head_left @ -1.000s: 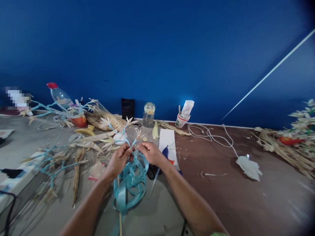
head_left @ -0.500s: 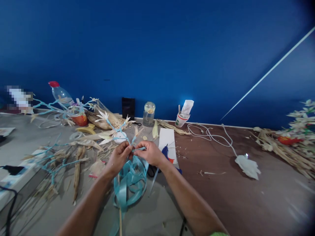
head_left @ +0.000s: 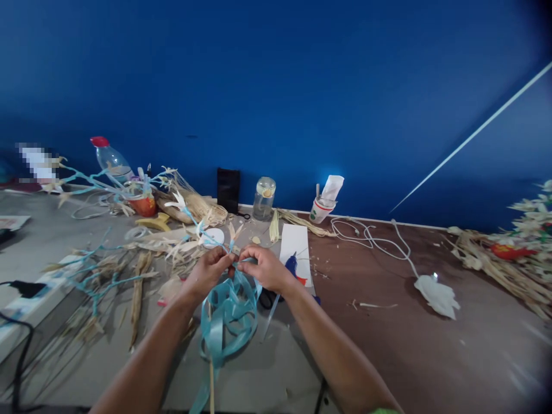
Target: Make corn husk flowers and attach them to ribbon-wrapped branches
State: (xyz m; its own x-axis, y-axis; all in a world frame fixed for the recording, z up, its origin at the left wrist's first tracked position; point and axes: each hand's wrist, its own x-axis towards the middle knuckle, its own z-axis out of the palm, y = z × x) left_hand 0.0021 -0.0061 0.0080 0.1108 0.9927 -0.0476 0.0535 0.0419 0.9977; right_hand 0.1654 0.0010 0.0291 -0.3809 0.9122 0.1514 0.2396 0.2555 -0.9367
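Note:
Pinched in the fingers of my left hand [head_left: 212, 271] is a branch [head_left: 195, 221] wrapped in light-blue ribbon, with pale husk flowers at its tips. Close beside it, my right hand [head_left: 264, 268] has thumb and fingers closed on the light-blue ribbon [head_left: 228, 329] at the branch's lower end. The fingertips hide the exact spot where ribbon meets stem. Loose loops of the ribbon hang and pile up below both hands, around a thin pale stick [head_left: 211, 385].
A blue glue gun [head_left: 291, 263] rests on white card [head_left: 295, 237], beside black-handled scissors [head_left: 266, 299]. More blue branches [head_left: 94, 287], husks and a power strip [head_left: 43, 307] lie left. Behind stand a glass jar [head_left: 264, 201] and a cup [head_left: 321, 211]; a white cable [head_left: 403, 247] runs right.
The branch has turned in my left fingers, so its flowers point differently. My right fingers have closed in around the stem, and less of the ribbon strip shows between them. The view shifted slightly.

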